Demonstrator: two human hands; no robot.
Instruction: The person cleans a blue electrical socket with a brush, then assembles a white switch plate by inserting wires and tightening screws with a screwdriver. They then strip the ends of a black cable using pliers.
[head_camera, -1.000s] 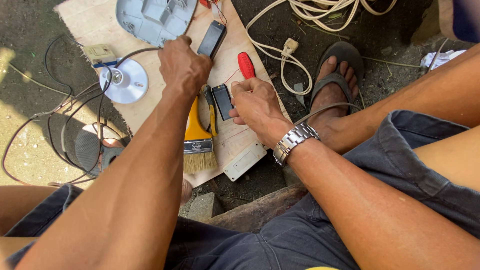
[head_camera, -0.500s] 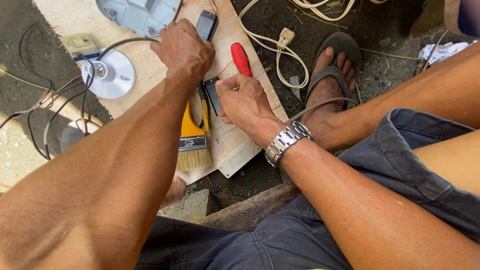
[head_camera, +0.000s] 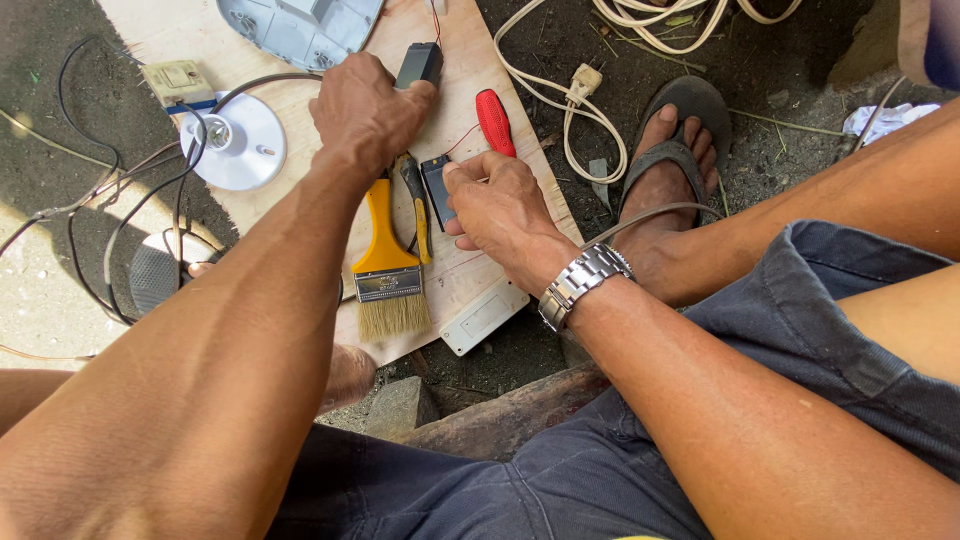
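Near the lower half of the frame, dark blue shorts (head_camera: 560, 480) and both forearms fill the view. A white rectangular switch plate (head_camera: 484, 317) lies at the bottom edge of the plywood board (head_camera: 470, 80). Just left of it rests a paintbrush (head_camera: 385, 265) with a yellow handle and pale bristles.

At frame centre, the right hand (head_camera: 500, 205), a steel wristwatch (head_camera: 585, 283) at its wrist, has its fingers closed narrowly on a small dark rectangular module (head_camera: 437, 190) lying on the board, from which a thin red wire runs upward. Its lower end is covered by the hand. A red screwdriver handle (head_camera: 495, 122) lies just above this hand.

Upper centre, the left hand (head_camera: 365, 115) is curled over a dark rectangular battery pack (head_camera: 419, 64); whether the fingers grip or merely press it cannot be told. Yellow-handled pliers (head_camera: 415, 205) are partly hidden beneath it.

Farther up, a grey plastic housing (head_camera: 300, 28) is cut off by the frame.
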